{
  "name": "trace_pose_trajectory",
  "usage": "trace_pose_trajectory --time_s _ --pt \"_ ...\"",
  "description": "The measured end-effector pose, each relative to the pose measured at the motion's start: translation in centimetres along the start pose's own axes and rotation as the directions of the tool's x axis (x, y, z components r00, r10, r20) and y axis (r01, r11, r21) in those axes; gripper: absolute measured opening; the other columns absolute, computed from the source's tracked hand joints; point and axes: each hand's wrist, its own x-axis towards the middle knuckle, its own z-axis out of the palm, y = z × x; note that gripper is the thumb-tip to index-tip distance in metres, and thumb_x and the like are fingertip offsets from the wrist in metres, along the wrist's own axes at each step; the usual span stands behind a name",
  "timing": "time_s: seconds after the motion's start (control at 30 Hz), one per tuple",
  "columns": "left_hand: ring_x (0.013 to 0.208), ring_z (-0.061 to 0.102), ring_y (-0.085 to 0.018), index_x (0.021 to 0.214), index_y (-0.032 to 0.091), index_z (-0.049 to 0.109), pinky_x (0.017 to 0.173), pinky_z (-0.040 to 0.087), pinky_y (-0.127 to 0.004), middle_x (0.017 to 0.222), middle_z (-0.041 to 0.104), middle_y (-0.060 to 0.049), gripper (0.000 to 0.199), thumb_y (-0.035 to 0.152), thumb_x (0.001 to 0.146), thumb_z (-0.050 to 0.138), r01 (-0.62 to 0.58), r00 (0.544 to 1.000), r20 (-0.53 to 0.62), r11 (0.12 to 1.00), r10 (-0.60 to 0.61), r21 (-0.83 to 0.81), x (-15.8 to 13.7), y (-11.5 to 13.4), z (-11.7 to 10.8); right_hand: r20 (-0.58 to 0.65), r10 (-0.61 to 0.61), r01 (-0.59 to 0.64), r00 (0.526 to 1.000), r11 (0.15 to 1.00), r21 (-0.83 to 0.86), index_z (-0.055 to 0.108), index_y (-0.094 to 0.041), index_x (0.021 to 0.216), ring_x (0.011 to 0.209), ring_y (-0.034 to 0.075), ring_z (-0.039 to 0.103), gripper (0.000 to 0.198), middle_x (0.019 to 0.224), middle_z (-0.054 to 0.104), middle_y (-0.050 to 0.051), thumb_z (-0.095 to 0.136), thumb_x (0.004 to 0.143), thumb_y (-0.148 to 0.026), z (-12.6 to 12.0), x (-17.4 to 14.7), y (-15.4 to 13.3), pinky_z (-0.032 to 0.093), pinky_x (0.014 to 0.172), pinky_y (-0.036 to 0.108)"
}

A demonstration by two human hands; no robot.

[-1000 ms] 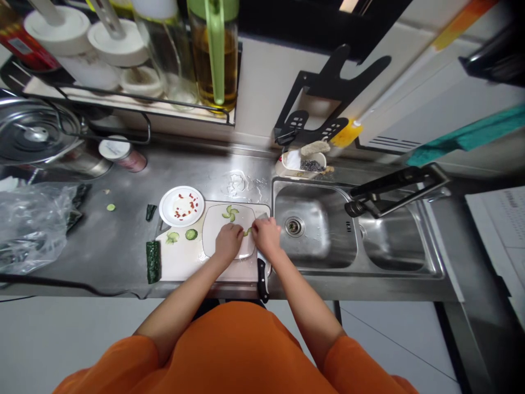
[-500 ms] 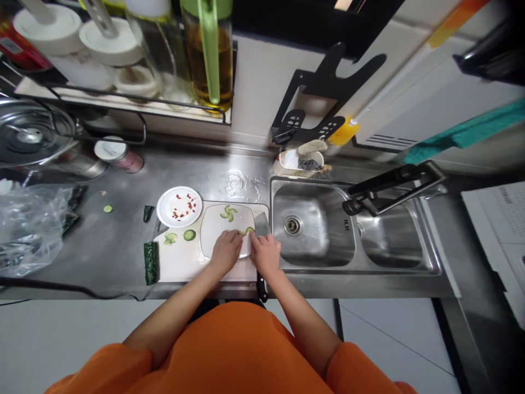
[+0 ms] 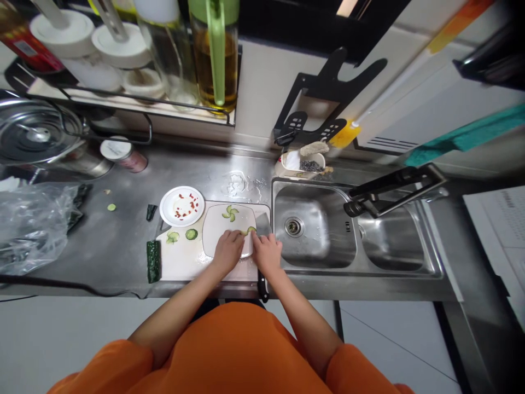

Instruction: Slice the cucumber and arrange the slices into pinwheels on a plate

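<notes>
Over the lower right of a white square plate [image 3: 223,241], my left hand [image 3: 228,251] and my right hand [image 3: 267,254] sit close together, fingers closed. Thin cucumber slices [image 3: 251,229] show at their fingertips, pinched against the plate's right side. Higher on this plate, several cucumber pieces [image 3: 230,213] form a curved pinwheel. The plate rests on a white cutting board [image 3: 180,268]. A knife [image 3: 263,287] lies along the board's right edge, partly under my right hand. Left of the plate are a thick cucumber round [image 3: 191,234] and a small pile of slices [image 3: 173,237].
A round white plate [image 3: 164,206] with small red pieces stands behind the board. A cucumber length [image 3: 153,261] lies at its left edge, a cucumber end [image 3: 151,212] farther back. The sink [image 3: 314,241] is on the right, a plastic bag [image 3: 35,230] far left.
The whole view has shifted slightly to the right. My hands keep nearly the same pose at the plate's right side, and the cucumber pinwheel looks the same.
</notes>
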Motion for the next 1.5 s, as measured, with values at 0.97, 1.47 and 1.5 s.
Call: trace_pose_trajectory --time_s 0.97,1.47,1.5 --pt "0.089 0.06 -0.025 0.104 0.017 0.066 0.079 0.043 -0.032 0.099 0.066 -0.012 0.036 0.041 0.081 0.054 0.768 0.639 -0.032 0.64 -0.769 -0.034 -5.3 -8.9 -8.2 -0.07 -0.012 0.02 0.997 0.994 0.112 0.059 -0.029 0.119 0.093 0.023 0.043 0.03 0.09 0.062 0.007 0.042 0.095 -0.027 -1.5 -0.7 -3.0 0.026 0.072 0.031" --pt "0.072 0.059 -0.017 0.08 0.02 0.065 0.069 0.041 -0.025 0.078 0.067 -0.002 0.022 0.041 0.073 0.061 0.781 0.574 -0.003 0.548 -0.819 -0.3 -4.5 -8.5 -8.7 -0.055 0.006 0.003 0.998 0.985 0.171 0.065 -0.028 0.11 0.095 0.022 0.044 0.027 0.093 0.064 0.006 0.044 0.094 -0.028 -2.0 -1.6 -4.1 0.029 0.072 0.03" --pt "0.071 0.059 -0.016 0.079 0.02 0.064 0.067 0.041 -0.025 0.076 0.066 -0.001 0.024 0.042 0.071 0.062 0.775 0.567 0.012 0.528 -0.823 -0.347 -4.5 -8.6 -8.8 -0.046 0.011 -0.001 0.999 0.98 0.201 0.066 -0.028 0.108 0.095 0.022 0.045 0.026 0.092 0.065 0.006 0.045 0.093 -0.027 -2.0 -1.6 -4.2 0.03 0.072 0.029"
